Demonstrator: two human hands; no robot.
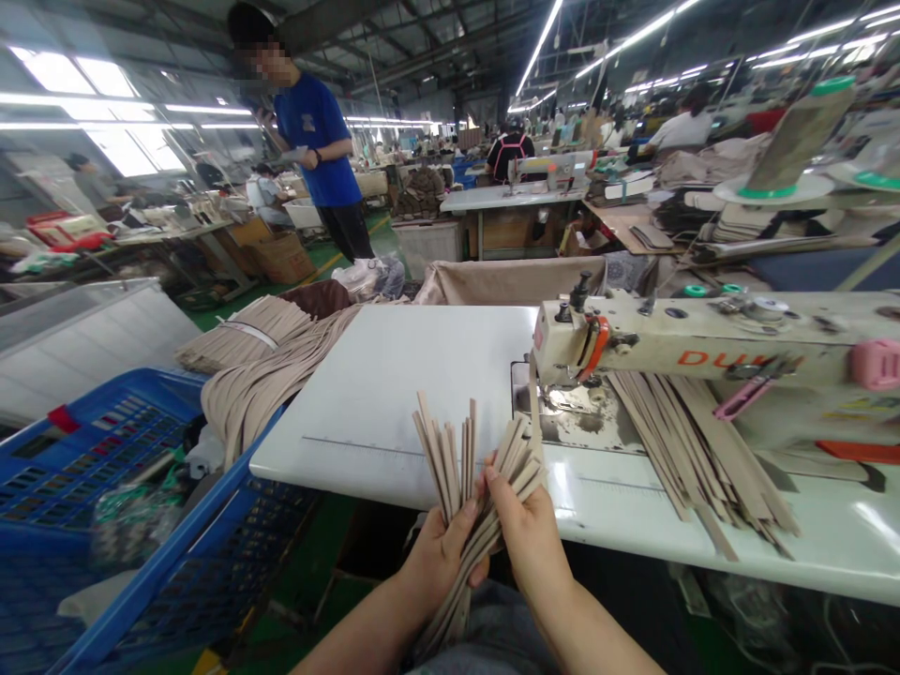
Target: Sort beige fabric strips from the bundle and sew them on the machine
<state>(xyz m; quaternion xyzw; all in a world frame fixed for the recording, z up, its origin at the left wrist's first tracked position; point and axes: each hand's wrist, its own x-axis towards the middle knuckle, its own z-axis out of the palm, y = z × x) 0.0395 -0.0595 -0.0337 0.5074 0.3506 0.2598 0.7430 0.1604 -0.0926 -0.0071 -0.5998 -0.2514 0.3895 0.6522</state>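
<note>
Fanned beige strips (518, 461) are gripped by left hand (430, 558) and right hand (532, 532); if either grip is loosened, some may be dropped.

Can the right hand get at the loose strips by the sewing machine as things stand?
Likely yes, at their near ends: only bare tabletop shows between the right hand and the loose strips, though its grip on a bundle may hinder grasping.

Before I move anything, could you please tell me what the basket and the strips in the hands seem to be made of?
The basket looks like glossy blue moulded plastic, judging by its lattice walls. The strips in the hands seem matt beige fabric or soft synthetic leather; they bend limply, but which is unclear.
</note>
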